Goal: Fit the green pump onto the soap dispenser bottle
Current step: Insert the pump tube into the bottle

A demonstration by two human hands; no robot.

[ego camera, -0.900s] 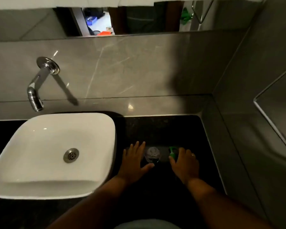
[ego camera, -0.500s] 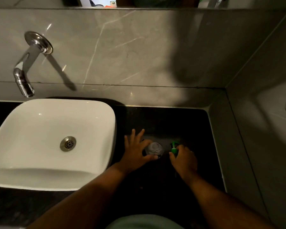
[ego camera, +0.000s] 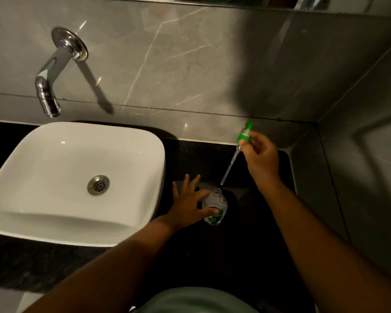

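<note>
**A:** quick check, where's everything sat? Nearest first.

**B:** Nearest, the small clear plastic soap dispenser bottle with the green label [ego camera: 214, 205] is stood on the dark stone counter [ego camera: 212, 256], just right of the white square basin [ego camera: 77, 177]. It's steadied by the left hand [ego camera: 189, 203]: thumb and forefinger pinched on it, other fingers splayed.

**A:** and the pump?

**B:** Farther back and to the right, the green plastic pump with its long clear dip tube [ego camera: 244, 134] is pinched at the collar by the right hand [ego camera: 259, 159], lifted clear. The tube is slanted down and left, its tip just above and beyond the bottle mouth, not yet entered.
</note>
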